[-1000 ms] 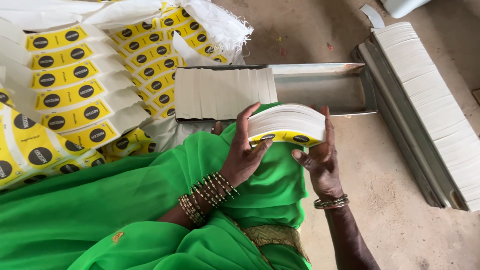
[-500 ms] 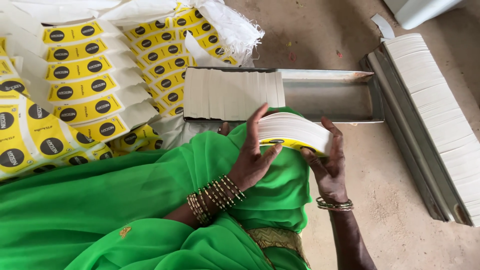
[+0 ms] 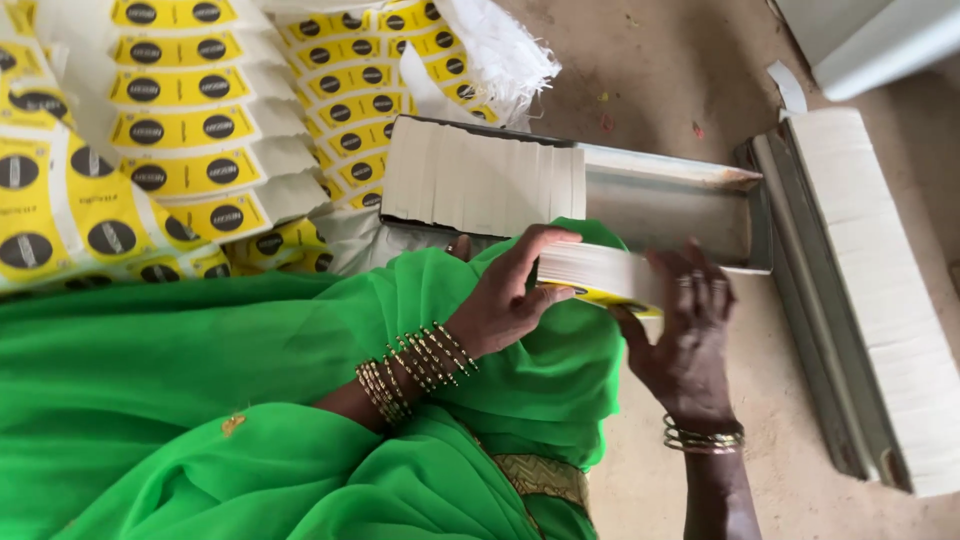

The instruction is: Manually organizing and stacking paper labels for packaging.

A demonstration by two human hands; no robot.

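Both hands, left hand [image 3: 510, 300] and right hand [image 3: 685, 340], clamped on paper stack [image 3: 600, 275], now tilted flatter, nearer metal tray [image 3: 670, 200]

1. A bare, dusty brown floor [image 3: 680, 90] is carrying everything.
2. An open metal tray [image 3: 690, 200] is lying on it, half filled with white cards [image 3: 480, 180].
3. A long metal channel [image 3: 850, 300] packed with white cards is resting just beside the tray.
4. Fanned stacks of yellow labels [image 3: 170, 130] are spreading on the other side.
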